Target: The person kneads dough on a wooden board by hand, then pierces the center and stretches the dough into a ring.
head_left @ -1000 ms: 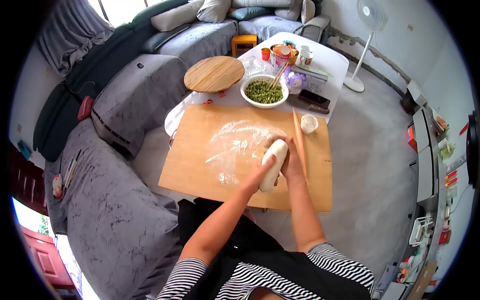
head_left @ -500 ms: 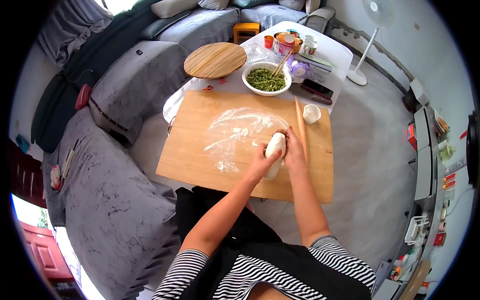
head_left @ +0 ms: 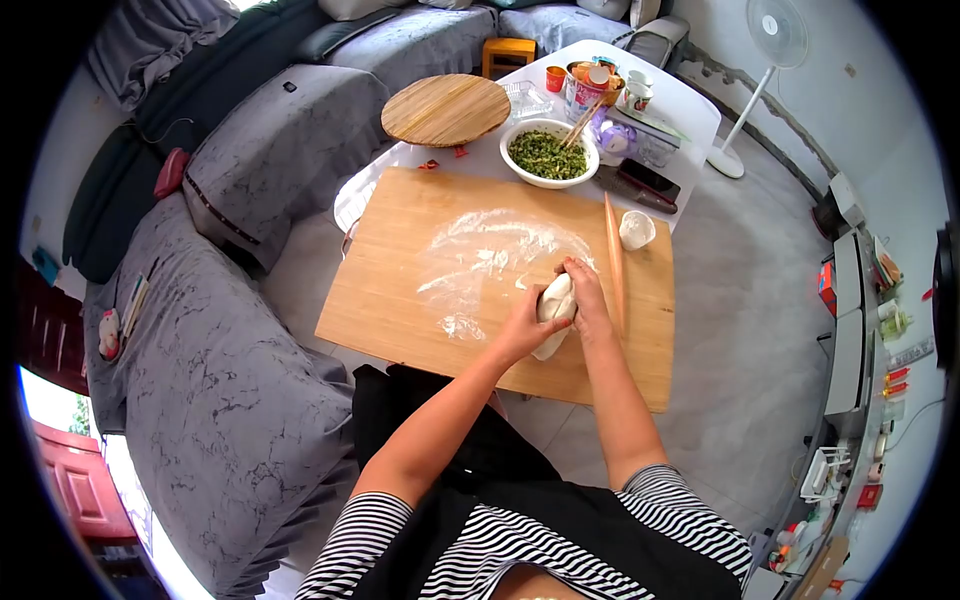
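A thick, pale roll of dough [head_left: 556,304] is held between both my hands over the right part of a wooden board [head_left: 380,290]. My left hand [head_left: 527,325] wraps its left side, with the thumb laid across the dough. Round the upper right end is my right hand [head_left: 585,288], its fingers curled over the top. White flour [head_left: 490,260] is smeared over the board to the left of my hands. Just right of them lies a wooden rolling pin [head_left: 614,265], and beside it stands a small white cup [head_left: 637,230].
Behind the board, a white bowl of chopped green filling [head_left: 549,155] with chopsticks stands on the white table [head_left: 690,100]. A round woven lid [head_left: 446,109] is at its left, a phone [head_left: 648,180] at its right. A grey-covered sofa [head_left: 220,400] runs along the left.
The dough looks shorter and more folded between my hands, and my right hand closes further over its top. The whole view has shifted slightly.
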